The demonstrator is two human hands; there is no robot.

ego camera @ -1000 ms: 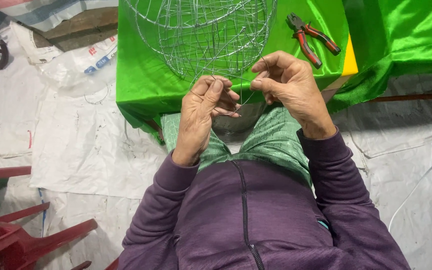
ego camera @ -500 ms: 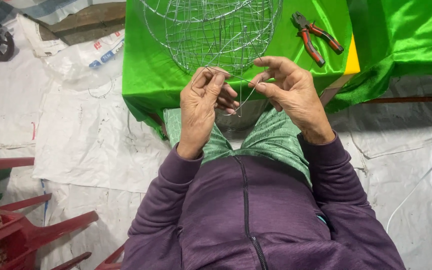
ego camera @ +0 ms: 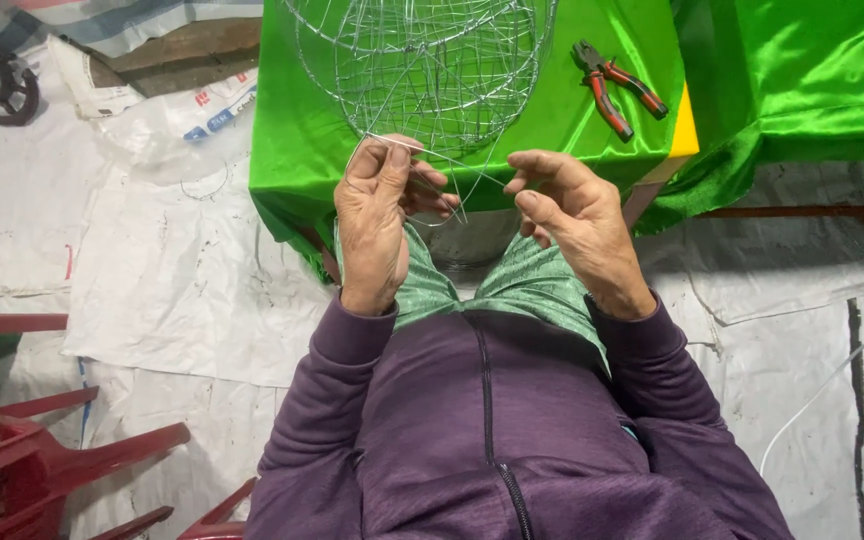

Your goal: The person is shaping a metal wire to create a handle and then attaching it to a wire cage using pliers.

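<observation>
Both hands are working a thin wire (ego camera: pixel 432 160) below a wire-mesh frame (ego camera: pixel 422 60) sitting on the green worktop (ego camera: pixel 302 150). The left hand (ego camera: pixel 377 215) is pinching the wire between closed fingers, while the right hand (ego camera: pixel 572 215) is curling its fingers loosely near the strand. Red-handled pliers (ego camera: pixel 617 88) are lying nearby.

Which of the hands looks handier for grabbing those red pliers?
Probably the right hand: the pliers lie on the green cloth just beyond it, while the left hand pinches the wire.
</observation>
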